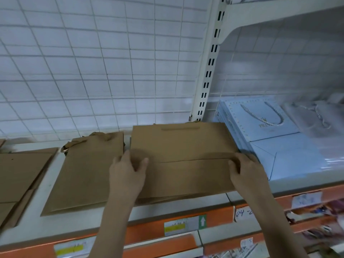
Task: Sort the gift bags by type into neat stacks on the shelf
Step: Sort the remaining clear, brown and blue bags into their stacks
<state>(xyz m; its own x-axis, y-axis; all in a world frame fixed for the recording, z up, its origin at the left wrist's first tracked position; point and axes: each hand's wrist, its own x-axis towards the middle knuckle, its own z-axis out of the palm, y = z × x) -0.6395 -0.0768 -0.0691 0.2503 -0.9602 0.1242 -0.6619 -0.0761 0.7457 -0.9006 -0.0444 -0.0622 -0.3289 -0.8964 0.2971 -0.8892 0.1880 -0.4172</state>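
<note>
Kraft-paper gift bags (pixel 181 161), flat, matte brown, rectangular, stacked mid-shelf (pixel 33 226) between another brown stack (pixel 85 175) and glossy pale-blue bags (pixel 275 146). Left hand (pixel 126 174) and right hand (pixel 245 172) grip the stack's opposite side edges.

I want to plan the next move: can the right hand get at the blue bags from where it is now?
Probably yes. The right hand holds the right edge of the brown stack, and the blue bags lie flat right beside that edge with nothing over them. It would only have to let go first.
</note>
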